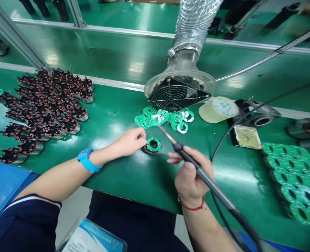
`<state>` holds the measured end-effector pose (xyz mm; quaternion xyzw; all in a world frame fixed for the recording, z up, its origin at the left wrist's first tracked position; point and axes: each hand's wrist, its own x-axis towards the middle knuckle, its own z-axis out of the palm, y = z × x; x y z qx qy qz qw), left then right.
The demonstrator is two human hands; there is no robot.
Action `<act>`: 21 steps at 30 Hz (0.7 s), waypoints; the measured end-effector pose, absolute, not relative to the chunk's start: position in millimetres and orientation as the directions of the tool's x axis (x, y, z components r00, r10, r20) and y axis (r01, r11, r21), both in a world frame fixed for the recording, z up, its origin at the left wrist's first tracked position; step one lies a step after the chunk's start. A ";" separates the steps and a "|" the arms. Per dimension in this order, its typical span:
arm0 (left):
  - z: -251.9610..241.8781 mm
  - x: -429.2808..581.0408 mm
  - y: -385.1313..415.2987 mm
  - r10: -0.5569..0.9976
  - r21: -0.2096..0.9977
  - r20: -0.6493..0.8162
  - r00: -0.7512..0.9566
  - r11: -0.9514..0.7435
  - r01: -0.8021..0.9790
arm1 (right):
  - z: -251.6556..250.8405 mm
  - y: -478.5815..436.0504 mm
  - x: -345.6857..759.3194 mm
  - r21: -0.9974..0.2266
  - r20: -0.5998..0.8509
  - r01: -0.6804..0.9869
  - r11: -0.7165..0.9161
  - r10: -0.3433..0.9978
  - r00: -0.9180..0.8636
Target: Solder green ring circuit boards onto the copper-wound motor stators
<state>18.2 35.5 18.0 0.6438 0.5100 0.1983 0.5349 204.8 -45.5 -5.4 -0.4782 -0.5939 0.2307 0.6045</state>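
Note:
A motor stator (145, 150) with a green ring-shaped circuit board (153, 144) on top stands upright on the bench in front of me. At its left edge is my left hand (134, 140), fingers curled closed against the side. What lies between those fingertips is hidden. My right hand (193, 175) grips a soldering iron (197, 166) by its dark handle. The iron's tip points up and left, above and right of the stator, apart from it. Loose green ring boards (148, 118) lie in a pile just behind the stator.
Many copper-wound stators (47, 105) crowd the left side. A fume extractor (174, 92) hangs over the ring boards. A tape roll (218, 109) and a soldering iron stand (246, 134) are at the right. Board-topped stators (291, 175) fill the far right; the iron's cable (223, 136) trails nearby.

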 end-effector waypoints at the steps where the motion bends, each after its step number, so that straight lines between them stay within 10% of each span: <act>1: 18.6 18.6 35.7 0.867 0.890 -0.292 0.404 0.092 0.446 | -4.0 -42.1 202.9 -0.838 0.498 0.335 0.431 0.855 0.146; 8: 17.0 18.5 36.1 0.880 0.882 -0.268 0.392 0.061 0.467 | 0.9 -17.4 201.9 -0.650 0.348 0.561 0.513 0.857 -0.380; 21: 29.7 15.1 19.1 0.840 0.868 -0.141 0.523 -0.148 0.473 | -17.8 -22.2 207.5 -0.600 0.474 0.669 0.439 0.868 -0.145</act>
